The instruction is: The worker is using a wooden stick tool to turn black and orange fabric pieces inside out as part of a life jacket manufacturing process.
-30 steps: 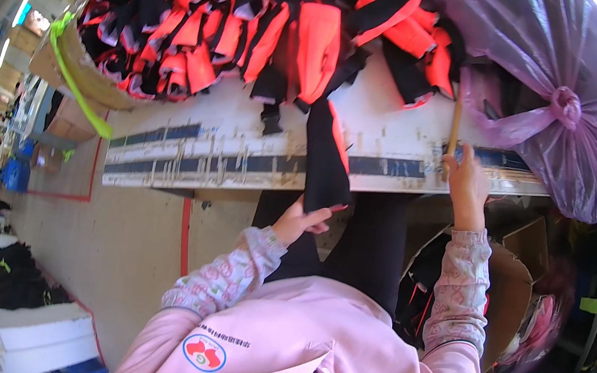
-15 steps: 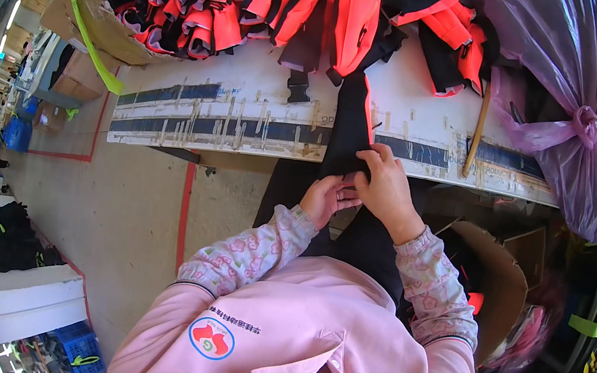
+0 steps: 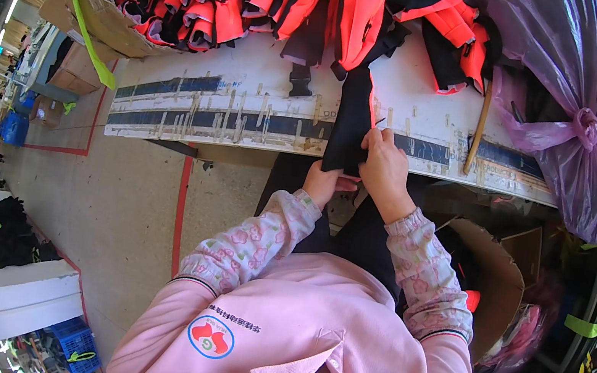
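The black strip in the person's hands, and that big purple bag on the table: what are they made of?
The black strip looks like soft matte fabric: it hangs limp over the table edge. The purple bag seems thin plastic film: glossy, half see-through, wrinkled, knotted shut. Both the left hand and the right hand grip the strip.

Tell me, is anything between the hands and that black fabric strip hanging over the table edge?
Nothing visible is. The left hand and the right hand both already grip the lower end of the black fabric strip at the edge of the white table.
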Motion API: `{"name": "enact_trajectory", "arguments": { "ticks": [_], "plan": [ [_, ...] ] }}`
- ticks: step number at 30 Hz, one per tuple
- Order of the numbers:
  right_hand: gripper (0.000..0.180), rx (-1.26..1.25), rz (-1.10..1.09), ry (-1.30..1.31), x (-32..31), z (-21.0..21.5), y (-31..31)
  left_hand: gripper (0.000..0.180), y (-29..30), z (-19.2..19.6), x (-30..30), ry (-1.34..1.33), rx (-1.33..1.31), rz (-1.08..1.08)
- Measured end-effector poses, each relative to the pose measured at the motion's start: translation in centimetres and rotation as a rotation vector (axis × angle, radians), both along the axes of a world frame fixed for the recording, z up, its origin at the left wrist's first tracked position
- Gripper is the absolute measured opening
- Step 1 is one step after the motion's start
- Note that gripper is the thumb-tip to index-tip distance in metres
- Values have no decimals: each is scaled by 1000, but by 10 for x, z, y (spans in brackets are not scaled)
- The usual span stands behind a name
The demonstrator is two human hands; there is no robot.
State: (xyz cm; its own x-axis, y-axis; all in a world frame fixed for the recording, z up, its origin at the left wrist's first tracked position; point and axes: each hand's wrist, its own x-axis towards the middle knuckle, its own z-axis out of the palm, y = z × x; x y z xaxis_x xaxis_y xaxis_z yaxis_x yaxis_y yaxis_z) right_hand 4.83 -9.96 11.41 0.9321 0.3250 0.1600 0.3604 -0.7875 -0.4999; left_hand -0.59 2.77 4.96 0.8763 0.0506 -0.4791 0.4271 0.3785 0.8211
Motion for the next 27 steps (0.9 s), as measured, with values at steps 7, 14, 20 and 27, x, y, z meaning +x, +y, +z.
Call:
{"name": "enact_trajectory", "arguments": {
  "ticks": [7,14,20,27],
  "plan": [
    [32,168,-31,125,0,-16,1,29,-3,-37,-12,-57,-448,24],
    [35,217,-20,166,0,-17,-3,31,-16,-25,3,17,-243,56],
    [37,245,17,193,-4,-6,-9,32,-6,-18,5,10,-169,-80],
    [36,138,48,122,-4,-9,-10,36,-3,-12,7,26,-179,-169]
  ]
}}
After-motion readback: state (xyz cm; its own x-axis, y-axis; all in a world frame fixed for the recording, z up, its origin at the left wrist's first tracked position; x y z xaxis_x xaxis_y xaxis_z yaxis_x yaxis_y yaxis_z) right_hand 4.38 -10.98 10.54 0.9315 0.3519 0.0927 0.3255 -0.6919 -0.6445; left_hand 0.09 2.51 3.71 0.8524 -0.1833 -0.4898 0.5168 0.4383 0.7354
